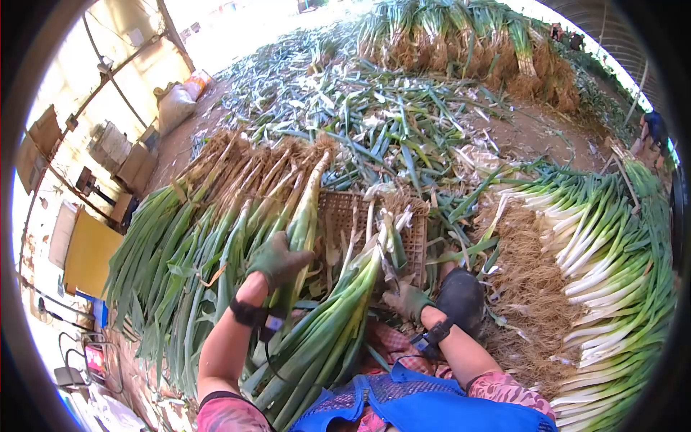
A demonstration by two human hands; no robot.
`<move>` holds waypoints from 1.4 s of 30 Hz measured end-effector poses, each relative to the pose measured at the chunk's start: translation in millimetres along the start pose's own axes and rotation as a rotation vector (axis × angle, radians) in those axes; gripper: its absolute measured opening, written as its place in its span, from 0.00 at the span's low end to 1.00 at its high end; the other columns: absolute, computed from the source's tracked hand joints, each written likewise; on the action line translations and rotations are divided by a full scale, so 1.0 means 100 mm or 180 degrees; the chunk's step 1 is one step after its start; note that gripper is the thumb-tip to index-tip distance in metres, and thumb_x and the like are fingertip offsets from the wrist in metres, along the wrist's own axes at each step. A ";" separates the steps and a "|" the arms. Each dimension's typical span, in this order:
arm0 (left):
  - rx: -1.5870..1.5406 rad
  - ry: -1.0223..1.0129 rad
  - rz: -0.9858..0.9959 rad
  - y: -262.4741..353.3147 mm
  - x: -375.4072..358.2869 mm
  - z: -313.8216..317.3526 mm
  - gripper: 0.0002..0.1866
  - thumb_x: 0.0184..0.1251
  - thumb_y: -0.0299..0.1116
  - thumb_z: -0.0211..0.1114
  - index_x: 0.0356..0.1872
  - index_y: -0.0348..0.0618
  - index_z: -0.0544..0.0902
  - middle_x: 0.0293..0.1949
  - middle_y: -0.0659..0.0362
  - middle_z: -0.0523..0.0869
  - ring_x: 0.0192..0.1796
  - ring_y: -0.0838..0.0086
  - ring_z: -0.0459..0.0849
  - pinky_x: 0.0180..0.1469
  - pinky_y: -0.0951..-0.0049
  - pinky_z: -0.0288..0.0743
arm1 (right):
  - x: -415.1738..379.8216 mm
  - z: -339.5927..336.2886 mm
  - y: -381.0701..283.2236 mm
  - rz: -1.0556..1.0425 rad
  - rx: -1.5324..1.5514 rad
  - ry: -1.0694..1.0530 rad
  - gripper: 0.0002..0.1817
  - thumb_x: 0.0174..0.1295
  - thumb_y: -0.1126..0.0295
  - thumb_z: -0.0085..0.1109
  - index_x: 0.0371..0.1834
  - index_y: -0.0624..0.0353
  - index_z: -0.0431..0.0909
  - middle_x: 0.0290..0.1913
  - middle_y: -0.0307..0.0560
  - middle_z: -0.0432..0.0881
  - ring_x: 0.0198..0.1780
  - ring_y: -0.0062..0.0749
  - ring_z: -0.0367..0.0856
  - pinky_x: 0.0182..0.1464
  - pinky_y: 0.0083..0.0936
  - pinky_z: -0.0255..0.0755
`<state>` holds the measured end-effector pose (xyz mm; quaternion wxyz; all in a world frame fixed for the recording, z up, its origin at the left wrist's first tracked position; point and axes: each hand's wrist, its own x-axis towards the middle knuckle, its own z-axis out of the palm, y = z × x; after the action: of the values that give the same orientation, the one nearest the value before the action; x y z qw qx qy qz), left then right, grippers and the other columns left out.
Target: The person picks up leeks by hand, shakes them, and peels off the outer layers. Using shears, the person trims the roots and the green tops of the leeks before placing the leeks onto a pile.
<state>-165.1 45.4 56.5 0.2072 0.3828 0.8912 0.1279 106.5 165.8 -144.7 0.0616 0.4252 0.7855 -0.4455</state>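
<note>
The left hand lies against the end leek of the unpeeled row, thumb across the stalk; finger closure cannot be determined. The right hand is positioned beside the stalks of the loose leeks, near the crate; its fingers are partly hidden, and their grip cannot be determined. White-stalked leeks lie to the right.

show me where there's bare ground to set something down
Bare soil lies between the sack and uncleaned green onions at left; a lightly littered patch lies between the far bundles and cleaned green onions. It is crowded around the plastic crate, with stalks, the left hand and the right hand.
</note>
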 end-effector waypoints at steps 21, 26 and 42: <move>-0.2494 -0.1143 -0.0514 -0.46 0.15 1.68 0.21 0.61 0.37 0.70 0.50 0.33 0.82 0.41 0.57 0.87 0.40 0.73 0.83 0.44 0.72 0.78 | -0.94 0.08 -0.44 -0.0502 0.0422 -0.0291 0.34 0.60 0.44 0.55 0.54 0.68 0.74 0.44 0.72 0.82 0.50 0.63 0.82 0.53 0.45 0.74; -0.2966 -0.1288 -0.0577 -0.47 0.11 1.74 0.21 0.61 0.34 0.69 0.53 0.32 0.81 0.42 0.56 0.87 0.39 0.72 0.84 0.45 0.71 0.79 | -0.57 0.08 -0.41 -0.0363 0.0474 -0.0290 0.34 0.60 0.45 0.56 0.52 0.70 0.75 0.45 0.73 0.82 0.51 0.63 0.81 0.54 0.44 0.74; -0.1971 -0.0904 -0.0495 -0.45 0.05 1.68 0.24 0.60 0.44 0.70 0.48 0.33 0.83 0.38 0.55 0.86 0.38 0.73 0.81 0.44 0.71 0.75 | 0.07 0.02 -0.62 -0.0156 -0.0150 -0.0145 0.31 0.59 0.46 0.54 0.45 0.69 0.80 0.42 0.70 0.84 0.49 0.62 0.83 0.53 0.43 0.76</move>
<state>-118.4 30.5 -110.1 0.4444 0.2467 0.7989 0.3215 56.7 153.7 -109.7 0.0786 0.3940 0.8043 -0.4378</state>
